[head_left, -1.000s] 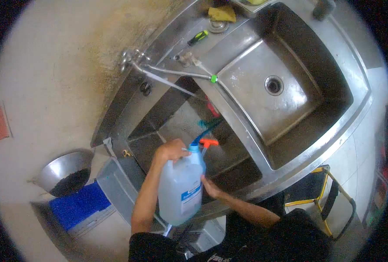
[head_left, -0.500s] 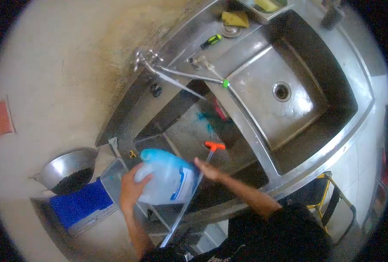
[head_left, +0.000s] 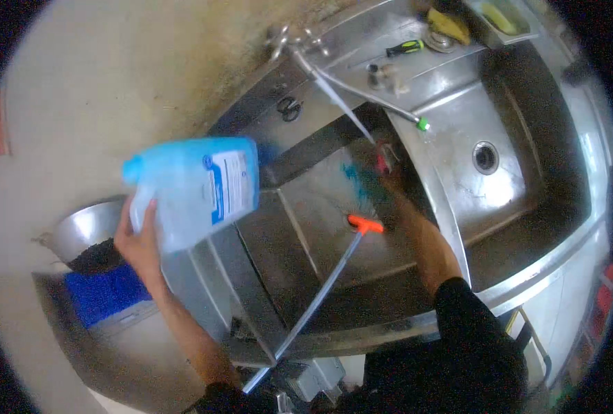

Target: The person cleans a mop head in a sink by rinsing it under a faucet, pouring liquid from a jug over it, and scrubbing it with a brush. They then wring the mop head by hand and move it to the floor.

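My left hand (head_left: 139, 241) is closed around the handle of a translucent plastic jug (head_left: 189, 193) of blue liquid, tipped on its side with its blue cap to the left. My right hand (head_left: 392, 182) reaches into the left basin (head_left: 299, 231), right at a red-handled item, perhaps a brush (head_left: 384, 157); shadow and blur hide its fingers. Teal liquid (head_left: 356, 181) is spread on the basin floor beside it. Below, the orange head of a long-handled tool (head_left: 366, 224) rests in the basin, its pale shaft crossing the front rim.
A faucet (head_left: 299, 58) sends a white stream into the left basin. The right basin has a drain (head_left: 486, 159). On the back ledge lie a green-and-black screwdriver (head_left: 406, 47) and a yellow cloth (head_left: 448, 26). A metal bowl (head_left: 93, 231) and blue mat (head_left: 106, 293) are at left.
The jug has moved up and left in my left hand, tilting onto its side. My right hand has left the jug's side and gone deeper into the basin, to the red item. The view has shifted.
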Demonstrator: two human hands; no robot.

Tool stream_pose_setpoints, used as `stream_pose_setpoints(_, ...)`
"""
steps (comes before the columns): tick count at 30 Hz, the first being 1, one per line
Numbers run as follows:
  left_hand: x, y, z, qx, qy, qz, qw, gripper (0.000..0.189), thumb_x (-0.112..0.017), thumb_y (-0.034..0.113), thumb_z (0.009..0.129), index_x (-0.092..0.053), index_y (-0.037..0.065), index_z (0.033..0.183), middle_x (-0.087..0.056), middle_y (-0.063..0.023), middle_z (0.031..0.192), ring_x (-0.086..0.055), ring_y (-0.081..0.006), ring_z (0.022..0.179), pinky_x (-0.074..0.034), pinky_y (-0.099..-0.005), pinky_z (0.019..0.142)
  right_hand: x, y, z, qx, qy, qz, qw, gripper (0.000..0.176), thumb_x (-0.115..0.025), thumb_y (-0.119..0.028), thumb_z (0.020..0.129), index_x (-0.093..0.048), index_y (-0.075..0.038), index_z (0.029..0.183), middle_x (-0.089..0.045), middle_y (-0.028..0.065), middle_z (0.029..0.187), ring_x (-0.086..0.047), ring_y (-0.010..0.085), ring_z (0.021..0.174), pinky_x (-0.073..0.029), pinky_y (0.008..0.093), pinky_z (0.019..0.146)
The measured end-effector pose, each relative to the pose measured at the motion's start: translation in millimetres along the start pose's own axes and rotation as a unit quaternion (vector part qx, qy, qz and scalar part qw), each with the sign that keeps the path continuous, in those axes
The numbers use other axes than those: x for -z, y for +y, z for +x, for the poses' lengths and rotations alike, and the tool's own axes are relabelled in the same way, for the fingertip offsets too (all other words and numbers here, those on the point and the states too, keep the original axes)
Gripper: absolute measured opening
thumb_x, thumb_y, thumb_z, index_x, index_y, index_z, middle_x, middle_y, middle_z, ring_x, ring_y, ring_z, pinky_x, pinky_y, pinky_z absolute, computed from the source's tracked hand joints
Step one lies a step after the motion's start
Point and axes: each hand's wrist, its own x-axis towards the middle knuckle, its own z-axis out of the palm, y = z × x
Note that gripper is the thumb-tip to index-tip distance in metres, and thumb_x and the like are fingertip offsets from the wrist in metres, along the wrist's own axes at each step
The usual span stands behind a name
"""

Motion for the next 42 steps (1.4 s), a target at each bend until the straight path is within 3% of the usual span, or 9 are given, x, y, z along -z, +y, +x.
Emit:
stream_pose_setpoints(2,-19,-20,25,-0.083,0.014,0.029,0.996,0.035,-0.069,0.006,0.076,-0.061,-0.002,0.109,-0.064,-0.0118,0.104,-0.058,-0.0167,0.095,-0.044,-0.0299,0.086,-17,25,26,0.211,0.085,-0.033,0.973,0.075,-0.059,-0.048,0.079,-0.035,0.001,0.131,-0.043,0.0272,0.127,-0.042,0.0365,0.120,-0.033,0.0409,0.100)
stream_pose_setpoints(4,-31,-39,42,-0.160,0.017,0.047,0.986,0.035,-0.069,0.007,0.076,-0.061,-0.002,0.109,-0.064,-0.0122,0.103,-0.058,-0.0173,0.094,-0.044,-0.0303,0.086,-2,-10,16,0.042,0.004,0.008,0.999,0.074,-0.061,-0.046,0.077,-0.037,0.001,0.129,-0.045,0.0259,0.125,-0.044,0.0357,0.118,-0.034,0.0404,0.098)
stream_pose_setpoints(11,-32,-83,70,-0.313,0.171,0.287,0.889,0.040,-0.073,0.032,0.071,-0.065,0.020,0.108,-0.066,-0.0052,0.100,-0.059,-0.0226,0.077,-0.036,-0.0329,0.079,51,-104,-14,0.128,-0.096,0.021,0.987,0.069,-0.068,-0.039,0.071,-0.044,-0.002,0.124,-0.052,0.0215,0.118,-0.050,0.0328,0.110,-0.040,0.0386,0.092)
stream_pose_setpoints(18,-45,-81,66,-0.238,0.272,0.310,0.879,0.063,-0.075,0.030,0.069,-0.049,0.017,0.125,-0.054,-0.0098,0.116,-0.048,-0.0272,0.107,-0.032,-0.0395,0.092,66,-91,-19,0.183,-0.259,-0.120,0.941,0.065,-0.075,-0.031,0.065,-0.051,-0.004,0.119,-0.058,0.0171,0.110,-0.057,0.0299,0.102,-0.046,0.0369,0.085)
stream_pose_setpoints(21,-98,-57,-32,-0.133,0.338,-0.054,0.930,0.062,-0.071,0.014,0.071,-0.040,-0.001,0.123,-0.047,-0.0190,0.115,-0.045,-0.0344,0.109,-0.033,-0.0443,0.096,69,-94,-32,0.192,-0.299,-0.162,0.921,0.065,-0.077,-0.029,0.063,-0.053,-0.004,0.118,-0.060,0.0159,0.108,-0.059,0.0290,0.099,-0.048,0.0364,0.083)
stream_pose_setpoints(25,-226,-91,-209,0.004,-0.184,0.038,0.982,0.067,-0.062,0.042,0.077,-0.040,0.003,0.127,-0.053,-0.0215,0.115,-0.045,-0.0375,0.112,-0.021,-0.0478,0.104,76,-105,-54,0.249,-0.241,-0.203,0.916,0.060,-0.073,-0.034,0.067,-0.053,-0.004,0.116,-0.063,0.0181,0.097,-0.060,0.0350,0.091,-0.049,0.0397,0.079)
stream_pose_setpoints(30,-314,-170,-333,0.131,-0.677,-0.049,0.723,0.062,-0.054,0.048,0.083,-0.043,0.004,0.126,-0.060,-0.0265,0.100,-0.059,-0.0432,0.089,-0.043,-0.0541,0.079,35,-145,-115,0.224,-0.277,-0.363,0.861,0.059,-0.062,-0.050,0.074,-0.053,-0.004,0.110,-0.063,0.0193,0.081,-0.063,0.0367,0.071,-0.052,0.0460,0.066)
stream_pose_setpoints(37,-346,-198,-412,0.069,-0.535,-0.023,0.842,0.041,-0.046,0.038,0.090,-0.058,0.000,0.097,-0.060,-0.0207,0.065,-0.059,-0.0380,0.059,-0.047,-0.0473,0.051,-95,54,35,0.532,-0.247,-0.495,0.641,0.045,-0.060,-0.047,0.074,-0.063,-0.004,0.086,-0.060,0.0150,0.069,-0.058,0.0299,0.057,-0.047,0.0422,0.051)
stream_pose_setpoints(42,-360,-205,-420,0.038,-0.445,-0.044,0.894,0.041,-0.045,0.039,0.091,-0.058,0.000,0.090,-0.059,-0.0177,0.061,-0.057,-0.0371,0.050,-0.046,-0.0448,0.043,-43,-84,-54,0.442,-0.100,-0.431,0.780,0.046,-0.060,-0.050,0.074,-0.064,-0.004,0.080,-0.061,0.0137,0.065,-0.060,0.0310,0.056,-0.048,0.0428,0.052)
